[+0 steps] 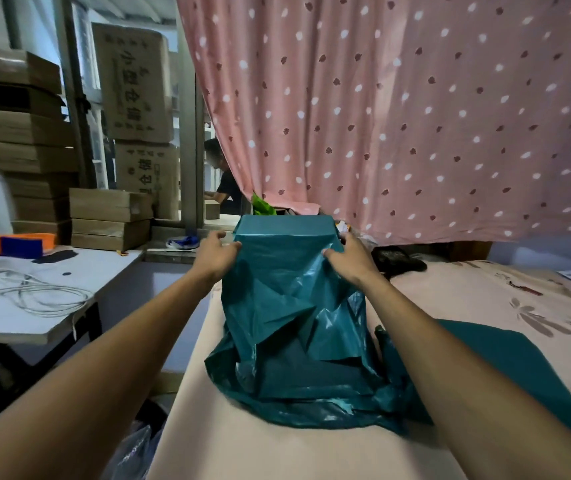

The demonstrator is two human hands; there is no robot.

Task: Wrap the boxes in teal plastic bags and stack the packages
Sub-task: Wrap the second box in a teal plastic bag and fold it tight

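A tall box stands upright on the pink bed sheet point(242, 448), covered by a teal plastic bag point(287, 306) drawn over its top. The bag's loose open end lies crumpled around the box's base. My left hand point(216, 252) presses against the upper left side of the bagged box. On the upper right side my right hand point(348, 259) grips the plastic. Both hands hold the package between them. A flat teal bag point(505, 362) lies on the sheet to the right, partly under my right forearm.
A white table point(34, 306) at left carries coiled cable and an orange and blue item point(20, 244). Cardboard boxes point(107, 216) are stacked behind it. A pink dotted curtain point(398, 116) hangs behind the bed. A person sits beyond the curtain's edge.
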